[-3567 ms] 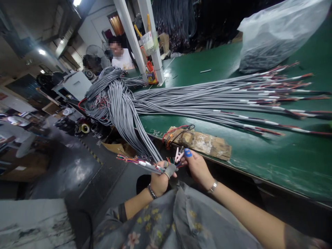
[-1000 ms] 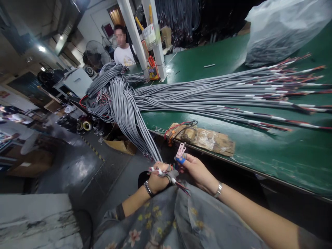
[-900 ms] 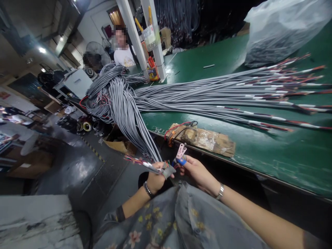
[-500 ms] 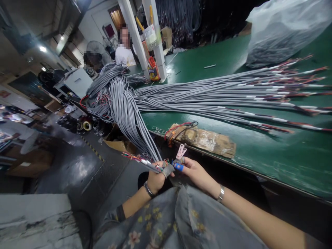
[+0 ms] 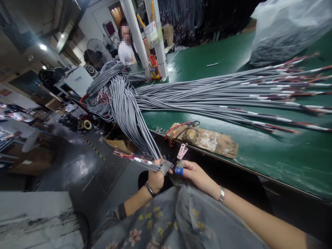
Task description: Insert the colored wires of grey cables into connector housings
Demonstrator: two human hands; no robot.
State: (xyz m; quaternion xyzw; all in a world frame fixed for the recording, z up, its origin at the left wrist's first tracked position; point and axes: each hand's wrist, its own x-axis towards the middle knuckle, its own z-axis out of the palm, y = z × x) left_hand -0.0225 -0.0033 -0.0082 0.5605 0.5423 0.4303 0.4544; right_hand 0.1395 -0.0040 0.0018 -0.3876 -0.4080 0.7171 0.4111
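My left hand (image 5: 157, 175) is closed around a few grey cables (image 5: 153, 166), whose stripped ends with coloured wires (image 5: 125, 155) stick out to the left. More thin coloured wires rise by its thumb, which wears a grey finger wrap. My right hand (image 5: 191, 171) is just to the right, fingers pinched together, with a blue band and a grey wrap on the fingers. Thin wires run close to its fingertips; whether it grips one is too small to tell. A pink clothespin (image 5: 182, 151) stands just above the right fingers. The held cables come down from a large grey cable bundle (image 5: 121, 93).
On the green table (image 5: 223, 124), long grey cables with stripped ends stretch right. A worn wooden board (image 5: 212, 140) with red and black leads lies at the edge. A plastic bag (image 5: 287, 34) stands at the back right. A person (image 5: 126, 52) is behind the posts.
The wire ends beside my left hand have swung slightly left, and a blue wire now stands up between the hands. My right hand's fingers have shifted slightly down. The view has moved a little.
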